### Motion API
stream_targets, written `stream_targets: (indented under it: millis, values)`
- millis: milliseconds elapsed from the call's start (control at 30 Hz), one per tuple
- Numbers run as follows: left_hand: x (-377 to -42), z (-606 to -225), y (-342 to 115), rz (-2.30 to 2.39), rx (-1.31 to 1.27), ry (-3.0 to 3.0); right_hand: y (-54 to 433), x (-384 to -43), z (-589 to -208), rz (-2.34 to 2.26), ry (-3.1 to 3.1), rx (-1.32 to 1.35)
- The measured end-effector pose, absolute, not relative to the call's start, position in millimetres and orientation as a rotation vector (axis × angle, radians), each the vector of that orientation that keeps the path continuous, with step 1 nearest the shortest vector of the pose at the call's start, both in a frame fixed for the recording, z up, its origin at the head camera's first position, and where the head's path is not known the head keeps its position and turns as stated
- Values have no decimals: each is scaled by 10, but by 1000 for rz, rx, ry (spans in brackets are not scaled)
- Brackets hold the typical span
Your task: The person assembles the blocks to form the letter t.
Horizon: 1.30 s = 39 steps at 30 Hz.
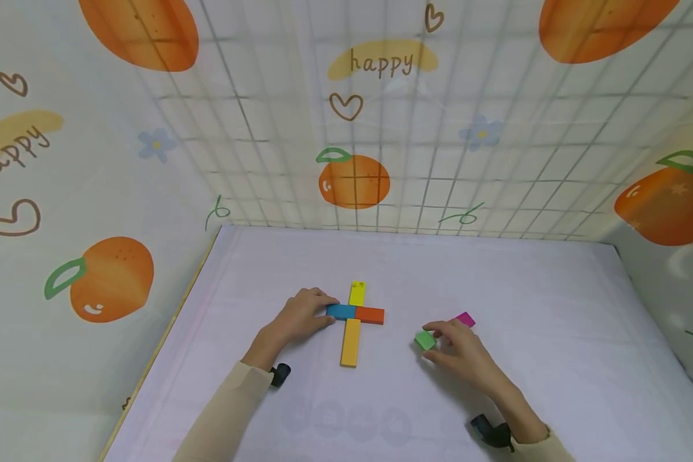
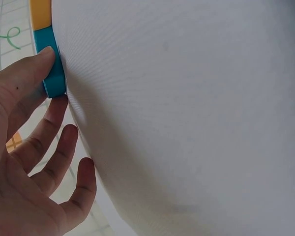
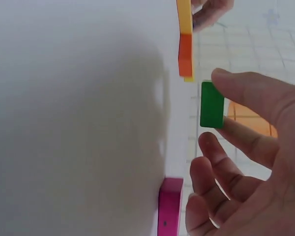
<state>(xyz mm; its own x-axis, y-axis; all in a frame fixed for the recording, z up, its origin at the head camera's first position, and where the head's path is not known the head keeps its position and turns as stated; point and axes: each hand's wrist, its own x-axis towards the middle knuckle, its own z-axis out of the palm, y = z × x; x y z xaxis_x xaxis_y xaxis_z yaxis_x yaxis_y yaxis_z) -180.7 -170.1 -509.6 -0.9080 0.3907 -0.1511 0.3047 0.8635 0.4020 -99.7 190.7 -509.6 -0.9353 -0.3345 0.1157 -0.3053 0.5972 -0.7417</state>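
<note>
1. Your right hand (image 1: 462, 353) pinches the green block (image 1: 425, 340) between thumb and fingers. The block is up off the white table (image 1: 525, 276), to the right of the cross shape.
2. Your left hand (image 1: 303, 314) holds the left end of the blue block (image 1: 341, 312) with thumb and fingers. That block lies flat on the table.
3. The blue block's other end meets the red-orange block (image 1: 371, 315). The bright yellow block (image 1: 357, 294) lies just behind them, and the long golden block (image 1: 350, 343) lies just in front.
4. The pink block (image 1: 465, 319) lies on the table, partly hidden behind your right hand.
5. It looks like you are in the middle of moving the green block while your left hand steadies the blue one.
6. I think the next move calls for a firm pinch, a slow lowering and a light left hand, so no block gets bumped.
</note>
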Motion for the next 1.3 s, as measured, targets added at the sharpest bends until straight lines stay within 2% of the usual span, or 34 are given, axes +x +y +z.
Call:
stream_targets:
  millis: [867,1300]
  values:
    - [-1799,-5052,-1676,554,509,2806,1365,-872,-5164,-1209,2637,-725]
    - [-1774,-5000,-1687,586,554,2793,1150,-820,-5199,-1141,2527,-727]
